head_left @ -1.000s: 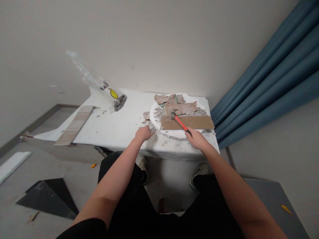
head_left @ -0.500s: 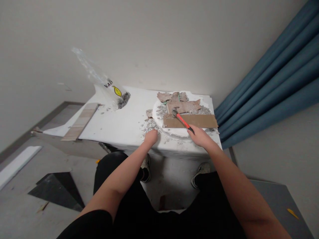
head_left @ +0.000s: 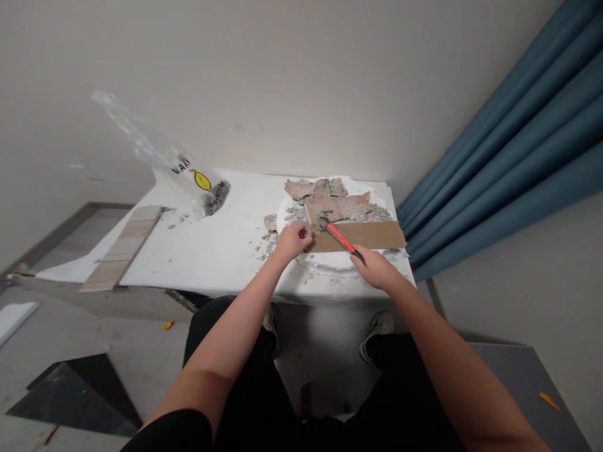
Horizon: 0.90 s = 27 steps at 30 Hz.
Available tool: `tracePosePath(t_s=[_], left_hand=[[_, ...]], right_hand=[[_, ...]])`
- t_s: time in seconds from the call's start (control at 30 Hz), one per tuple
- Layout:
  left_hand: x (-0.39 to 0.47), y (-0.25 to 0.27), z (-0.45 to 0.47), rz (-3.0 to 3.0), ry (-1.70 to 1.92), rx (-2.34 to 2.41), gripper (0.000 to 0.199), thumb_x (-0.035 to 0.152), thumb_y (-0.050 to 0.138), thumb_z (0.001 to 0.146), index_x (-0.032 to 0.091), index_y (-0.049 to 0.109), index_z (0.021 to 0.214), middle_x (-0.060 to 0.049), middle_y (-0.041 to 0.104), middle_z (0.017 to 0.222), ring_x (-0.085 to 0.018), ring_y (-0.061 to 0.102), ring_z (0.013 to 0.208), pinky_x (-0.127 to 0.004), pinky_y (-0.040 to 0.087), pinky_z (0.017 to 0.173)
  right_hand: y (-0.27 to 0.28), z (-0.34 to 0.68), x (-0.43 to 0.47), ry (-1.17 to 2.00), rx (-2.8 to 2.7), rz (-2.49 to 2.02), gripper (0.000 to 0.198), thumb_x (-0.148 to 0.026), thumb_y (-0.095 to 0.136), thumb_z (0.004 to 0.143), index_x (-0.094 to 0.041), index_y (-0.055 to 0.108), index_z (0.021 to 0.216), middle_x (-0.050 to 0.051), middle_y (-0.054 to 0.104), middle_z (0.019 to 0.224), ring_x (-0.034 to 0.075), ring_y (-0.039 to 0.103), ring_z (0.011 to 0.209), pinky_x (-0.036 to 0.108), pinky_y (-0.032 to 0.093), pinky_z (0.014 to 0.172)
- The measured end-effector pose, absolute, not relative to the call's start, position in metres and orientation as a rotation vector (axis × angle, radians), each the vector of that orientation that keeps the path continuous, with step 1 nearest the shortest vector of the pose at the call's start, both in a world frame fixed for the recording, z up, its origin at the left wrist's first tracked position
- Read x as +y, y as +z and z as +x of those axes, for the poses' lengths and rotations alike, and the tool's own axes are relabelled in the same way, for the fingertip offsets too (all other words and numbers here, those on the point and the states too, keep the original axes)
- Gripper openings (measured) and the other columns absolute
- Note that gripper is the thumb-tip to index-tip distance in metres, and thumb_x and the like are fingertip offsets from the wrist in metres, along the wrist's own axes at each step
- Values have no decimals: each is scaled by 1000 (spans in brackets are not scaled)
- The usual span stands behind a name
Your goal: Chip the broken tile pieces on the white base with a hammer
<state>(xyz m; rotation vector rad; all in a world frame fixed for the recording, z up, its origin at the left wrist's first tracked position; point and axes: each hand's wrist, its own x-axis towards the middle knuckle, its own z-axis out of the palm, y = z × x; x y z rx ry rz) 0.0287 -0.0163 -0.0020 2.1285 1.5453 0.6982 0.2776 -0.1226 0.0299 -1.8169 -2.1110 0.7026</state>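
Note:
My right hand (head_left: 374, 267) is wrapped round the black grip of a hammer (head_left: 343, 237) with a red handle. The hammer's dark head rests or hovers over a brown flat strip (head_left: 372, 235), just beside a torn piece of brown cardboard (head_left: 342, 209). My left hand (head_left: 294, 240) is closed, its fingers curled at the strip's left end; whatever they hold is too small to make out. Under these pieces lies a round white slab (head_left: 325, 263) strewn with grey crumbs (head_left: 298, 213). A smaller brown scrap (head_left: 270, 223) lies left of the slab.
A white-covered table (head_left: 207, 257) stands against the wall. On it are a clear plastic bag (head_left: 164, 163) with grey rubble and a wood-patterned strip (head_left: 125, 248). Blue curtains (head_left: 499, 138) hang at right. Dark sheets (head_left: 75, 395) lie on the floor, and a yellow cutter (head_left: 549, 402) on a grey panel.
My left hand has moved up and right from the crumbs at the slab's edge to the brown strip's left end. The hammer stays in my right hand over the slab. The view has shifted slightly.

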Motion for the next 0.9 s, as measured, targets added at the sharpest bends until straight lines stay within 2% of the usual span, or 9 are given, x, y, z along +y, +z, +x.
tracePosePath(t_s=[0.13, 0.3, 0.5, 0.63, 0.9], left_hand=[[-6, -12, 40, 2021, 743, 1349, 16, 29, 62, 78, 17, 71, 83, -2, 72, 78, -15, 61, 69, -27, 47, 70], [0, -16, 46, 2085, 731, 1224, 21, 35, 63, 81, 18, 73, 85, -3, 73, 82, -16, 63, 75, -28, 47, 73], [2, -14, 36, 2009, 823, 1498, 24, 39, 55, 87, 18, 67, 82, -3, 71, 78, -16, 60, 73, -28, 46, 72], [2, -14, 31, 2002, 799, 1505, 28, 41, 53, 89, 19, 66, 77, -2, 69, 74, -17, 59, 73, -29, 46, 73], [3, -17, 33, 2041, 809, 1463, 28, 39, 53, 90, 19, 65, 76, -3, 70, 84, -18, 59, 83, -30, 47, 83]], right_hand=[[30, 279, -123, 697, -2119, -1828, 36, -32, 45, 100, -20, 61, 129, 13, 73, 113, 28, 65, 103, 30, 44, 82], [34, 278, -124, 694, -2111, -1817, 37, -33, 43, 100, -19, 60, 130, 14, 72, 116, 28, 65, 104, 30, 44, 82], [33, 279, -124, 702, -2115, -1832, 34, -33, 44, 100, -20, 61, 126, 12, 73, 111, 27, 65, 100, 29, 43, 79], [34, 278, -124, 696, -2116, -1822, 33, -33, 43, 100, -20, 61, 125, 13, 73, 111, 28, 65, 100, 29, 43, 78], [37, 276, -125, 713, -2106, -1836, 37, -32, 43, 100, -20, 60, 131, 13, 72, 115, 28, 65, 102, 30, 43, 79]])
